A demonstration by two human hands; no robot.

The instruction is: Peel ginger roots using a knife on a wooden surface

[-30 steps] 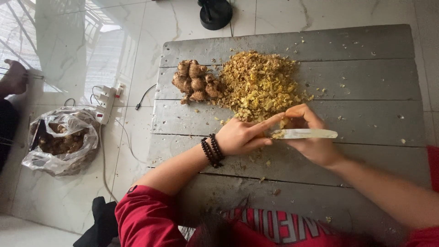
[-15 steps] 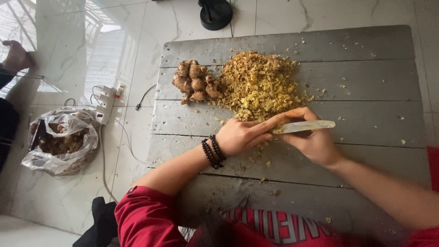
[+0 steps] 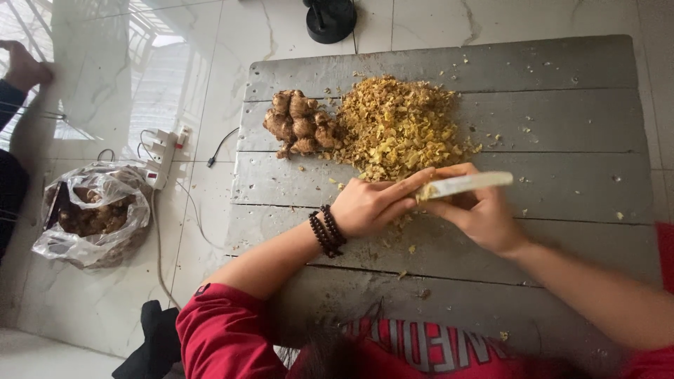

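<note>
Clear crumpled plastic bag (image 3: 91, 217) of brownish lumps, possibly more roots, lies on the glossy white marble-patterned floor tiles (image 3: 105, 302). White power strip (image 3: 163, 156) just beside it, cords trailing. Black round object (image 3: 330, 17) beyond the board.

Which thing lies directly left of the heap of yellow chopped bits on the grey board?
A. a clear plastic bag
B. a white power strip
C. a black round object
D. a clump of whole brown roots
D: the clump of whole brown roots sits on the grey board, touching the left edge of the heap of yellow chopped bits; the bag, strip and black object are all on the floor.
</note>
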